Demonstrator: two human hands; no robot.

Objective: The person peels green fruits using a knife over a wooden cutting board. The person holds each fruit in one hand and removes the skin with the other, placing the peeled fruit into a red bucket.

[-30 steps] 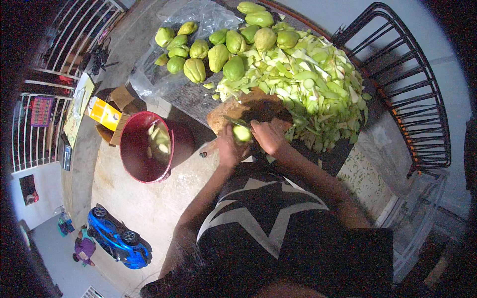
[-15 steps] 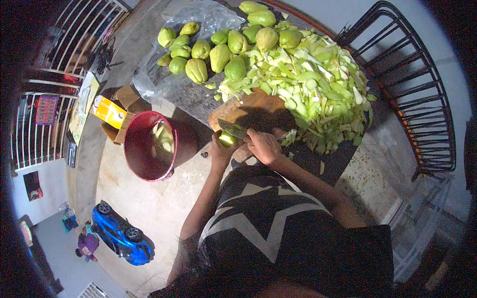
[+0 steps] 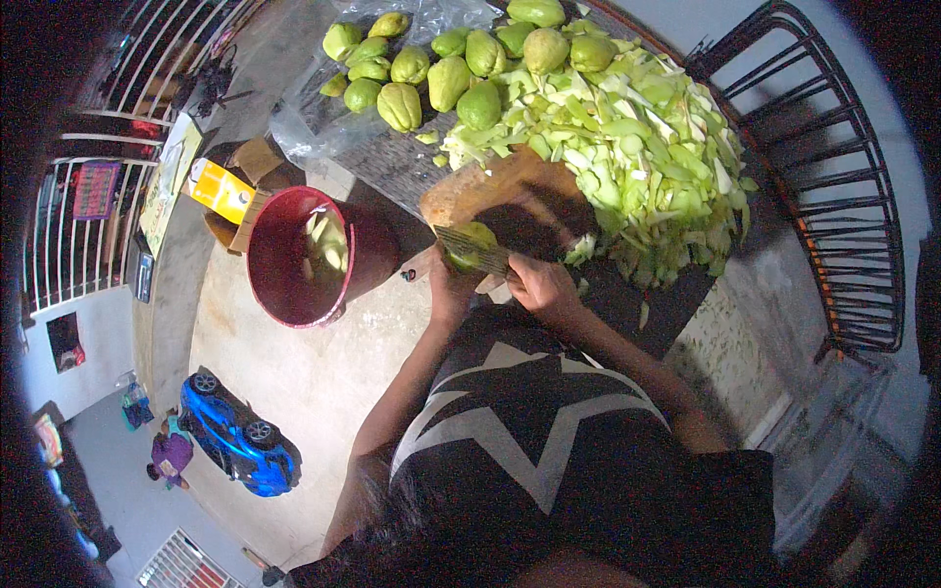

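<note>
My left hand is closed around a green pear-shaped chayote, just beside the near edge of a wooden cutting board. My right hand is closed on a knife, whose blade lies across the fruit and hides part of it. Beyond and right of the board is a large heap of pale green peels. Several whole chayotes lie on crumpled clear plastic and the dark surface at the top. A red bucket left of my hands holds pale cut pieces.
Left of the bucket are a cardboard box with a yellow carton, and a white barred grille. A blue toy car stands at lower left near a person in purple. A black metal rack is at right.
The chayote's pale lit face has turned to show greener skin, with the blade still over it. My hands have shifted slightly on it. The surroundings appear higher in the picture.
</note>
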